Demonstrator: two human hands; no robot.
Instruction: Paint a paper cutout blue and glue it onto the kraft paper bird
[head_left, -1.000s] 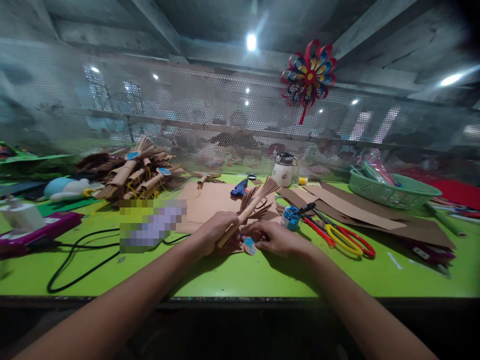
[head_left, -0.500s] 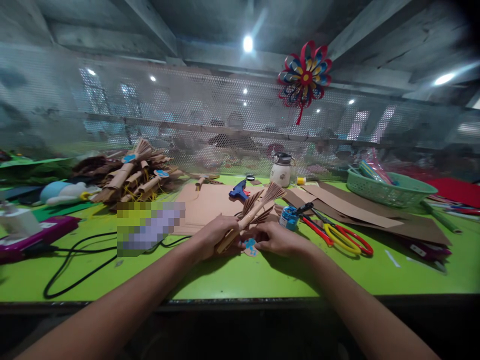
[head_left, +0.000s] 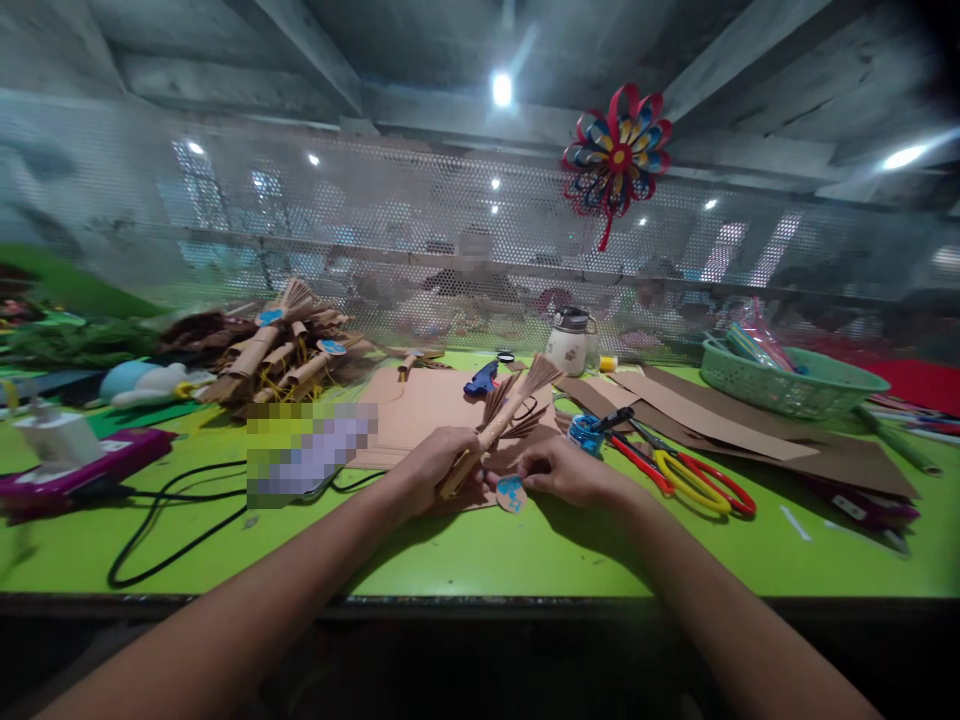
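Observation:
My left hand [head_left: 442,468] is closed around the lower end of a brown rolled-paper craft [head_left: 501,425], which has a pleated fan at its top and folded paper leaves at its sides. Low beside it is a round cardboard disc [head_left: 511,495] painted with blue patches. The thumb and fingers of my right hand [head_left: 561,470] pinch the disc's right edge, while a left fingertip shows at its other side. Just beyond my right hand stands a jar of blue paint [head_left: 585,434]. A blue glue gun [head_left: 481,379] lies behind the craft.
Scissors with red and yellow handles [head_left: 697,482] lie to the right, before brown card sheets [head_left: 720,415] and a green basket [head_left: 795,382]. Similar paper crafts [head_left: 277,350] are piled at the left, near a purple power strip [head_left: 112,468] and black cable [head_left: 176,495]. A bottle [head_left: 566,345] stands behind.
The disc sits slightly more upright and its blue face shows more fully. My right fingers have drawn together at its edge. The whole view has shifted a little.

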